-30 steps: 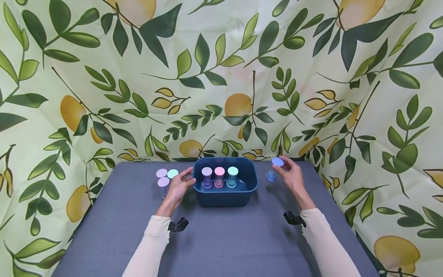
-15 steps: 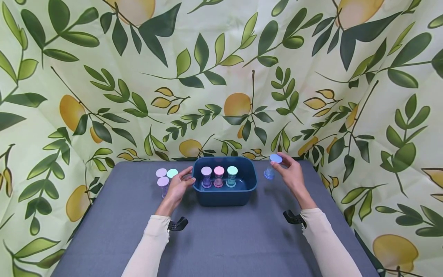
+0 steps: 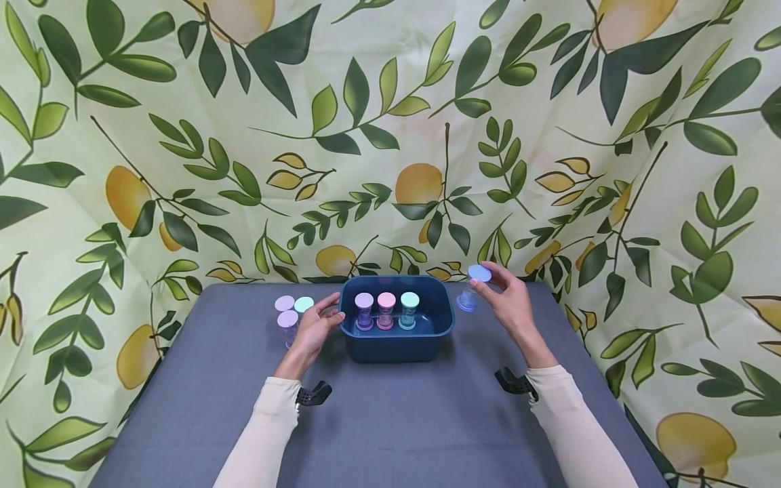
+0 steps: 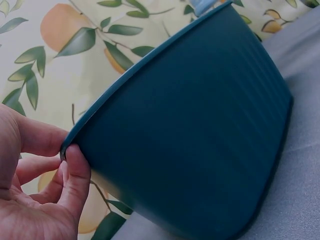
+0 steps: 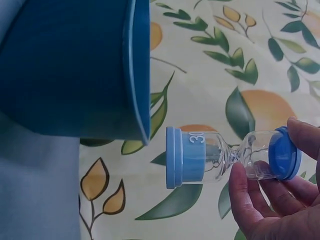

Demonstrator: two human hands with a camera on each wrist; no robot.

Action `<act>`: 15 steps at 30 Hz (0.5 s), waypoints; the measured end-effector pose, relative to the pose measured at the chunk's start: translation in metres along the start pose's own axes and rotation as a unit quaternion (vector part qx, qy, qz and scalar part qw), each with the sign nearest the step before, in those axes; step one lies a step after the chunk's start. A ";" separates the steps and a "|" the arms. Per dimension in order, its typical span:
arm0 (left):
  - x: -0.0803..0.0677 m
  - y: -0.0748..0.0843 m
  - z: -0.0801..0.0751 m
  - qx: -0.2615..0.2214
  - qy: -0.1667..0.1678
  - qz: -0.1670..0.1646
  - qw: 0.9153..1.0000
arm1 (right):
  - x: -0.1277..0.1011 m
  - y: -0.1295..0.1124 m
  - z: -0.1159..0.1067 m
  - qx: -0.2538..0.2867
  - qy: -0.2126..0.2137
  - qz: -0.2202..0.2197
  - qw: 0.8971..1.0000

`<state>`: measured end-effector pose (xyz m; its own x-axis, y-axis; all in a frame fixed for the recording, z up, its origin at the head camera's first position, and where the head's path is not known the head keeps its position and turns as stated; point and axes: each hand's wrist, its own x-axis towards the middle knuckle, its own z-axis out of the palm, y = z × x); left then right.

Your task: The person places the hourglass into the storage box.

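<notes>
Right of tub: right hand [image 3: 511, 306] pinches blue sand timer [image 3: 474, 287], lifted.
Left hand [image 3: 313, 330]: fingers curl on blue tub [image 3: 396, 342] rim, steadying.
Advice: lower timer upright beside the teal timer [image 3: 409, 309].

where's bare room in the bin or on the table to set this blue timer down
In the blue bin, three timers line the back; the strip in front of them is bare. The near table, between the sleeves, is open. Crowded: the left side, where three timers stand beside the left hand.

Light is bright and even; my arms throw soft shadows on the tabletop [image 3: 390, 420]; wrist views slightly blurred.
</notes>
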<state>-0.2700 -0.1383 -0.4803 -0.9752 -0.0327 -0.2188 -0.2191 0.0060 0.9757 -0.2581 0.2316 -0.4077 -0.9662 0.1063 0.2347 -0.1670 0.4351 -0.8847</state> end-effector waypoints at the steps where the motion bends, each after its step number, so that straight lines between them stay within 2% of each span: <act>1: 0.000 0.000 0.000 0.000 0.000 0.000 1.000 | 0.000 -0.001 0.001 0.001 -0.001 -0.005 1.000; 7: 0.000 0.000 0.000 0.000 0.000 0.000 1.000 | -0.003 -0.009 0.007 0.015 -0.008 -0.023 1.000; 15: 0.000 0.001 0.001 0.005 0.001 0.003 1.000 | -0.002 -0.017 0.019 0.041 -0.037 -0.024 0.998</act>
<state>-0.2698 -0.1376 -0.4795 -0.9765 -0.0346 -0.2127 -0.2133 0.0164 0.9768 -0.2566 0.2073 -0.4006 -0.9683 0.0188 0.2491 -0.2256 0.3629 -0.9041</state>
